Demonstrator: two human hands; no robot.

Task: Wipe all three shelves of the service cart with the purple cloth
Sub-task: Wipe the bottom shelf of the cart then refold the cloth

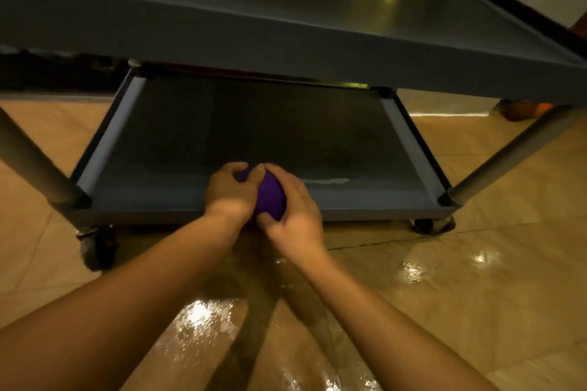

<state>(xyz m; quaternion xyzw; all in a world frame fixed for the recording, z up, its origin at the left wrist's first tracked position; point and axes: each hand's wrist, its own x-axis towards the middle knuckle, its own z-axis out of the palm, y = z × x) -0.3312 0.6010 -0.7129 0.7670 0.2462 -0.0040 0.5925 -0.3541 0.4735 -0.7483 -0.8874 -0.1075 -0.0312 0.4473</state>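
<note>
The purple cloth (pixel 268 197) is bunched into a tight ball, held right over the near rim of the bottom shelf (pixel 254 136) of the service cart (pixel 286 25), about midway along that front edge. The left hand (pixel 230 190) is clamped around the cloth's left side, thumb and fingers curled over the top of it. The right hand (pixel 295 216) grips it from the right and underneath, thumb pressed into the lower front of the ball, so both hands are squeezing the one wad between them. Whether the cloth actually touches the shelf rim is hard to call, since the hands hide its underside. Behind the cloth, the bottom shelf is a dark tray with paler raised edges, and a thin pale streak (pixel 324 181) lies on its surface just right of the hands. Above it a wider grey shelf (pixel 317 0) overhangs. Grey posts (pixel 35 165) rise from the bottom shelf's front corners, slanting outward in this wide view. Below those corners sit castor wheels (pixel 97 246), left and right. The tan tiled floor (pixel 476 263) under the forearms shines with wet-looking glare patches.
</note>
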